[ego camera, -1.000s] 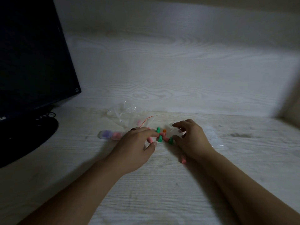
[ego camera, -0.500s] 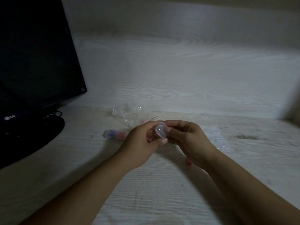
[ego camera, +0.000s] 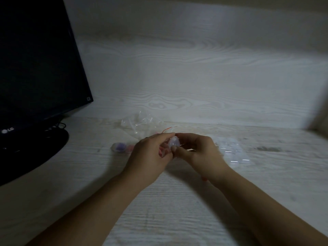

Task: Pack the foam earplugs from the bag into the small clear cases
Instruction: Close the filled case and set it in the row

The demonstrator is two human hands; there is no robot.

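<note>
Both hands meet over the middle of the pale wooden desk and pinch one small clear case between them. My left hand holds its left side, fingers curled, and my right hand grips its right side with thumb and fingers. A crumpled clear bag with a red strip lies just behind the hands. Two filled cases, one with purple earplugs and one with pink earplugs, sit to the left of my left hand. The loose earplugs on the desk are hidden by my hands.
A black monitor on a round base stands at the left, with cables behind it. A clear plastic pack lies to the right of my right hand. A wood-grain back panel rises behind the desk.
One second ago both hands were down among loose green and pink earplugs on the desk. They have since lifted a clear case and now hold it together above that spot.
</note>
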